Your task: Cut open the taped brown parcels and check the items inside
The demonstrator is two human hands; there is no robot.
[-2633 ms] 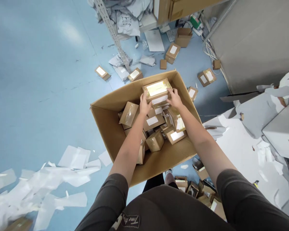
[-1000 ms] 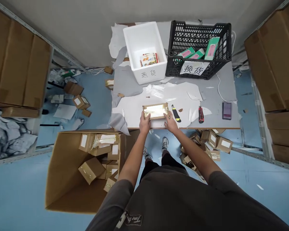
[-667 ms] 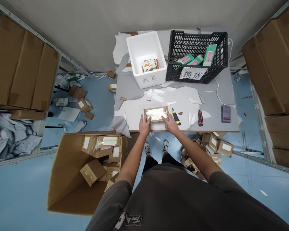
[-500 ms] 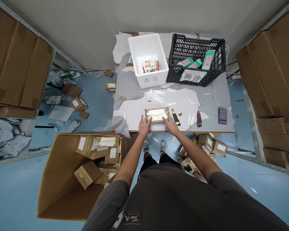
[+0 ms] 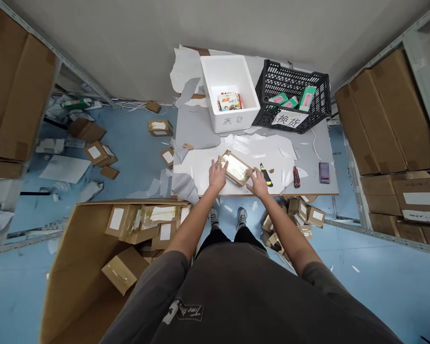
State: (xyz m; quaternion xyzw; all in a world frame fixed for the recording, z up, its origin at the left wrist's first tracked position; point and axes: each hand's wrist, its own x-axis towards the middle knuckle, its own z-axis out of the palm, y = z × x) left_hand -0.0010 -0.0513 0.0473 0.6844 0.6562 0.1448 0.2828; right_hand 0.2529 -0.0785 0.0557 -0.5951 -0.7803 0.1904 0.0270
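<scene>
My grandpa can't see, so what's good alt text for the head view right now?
Left hand and right hand hold a parcel at a littered table. A white bin and black crate stand behind; two cutters lie right, a carton of boxes left.

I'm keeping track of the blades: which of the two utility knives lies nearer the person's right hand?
The yellow-and-black knife, close beside the right hand; the red-and-black knife lies farther off to the right.

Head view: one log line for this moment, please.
left hand: on carton; right hand: at right end; carton: askew over table; red cutter: untouched
</scene>
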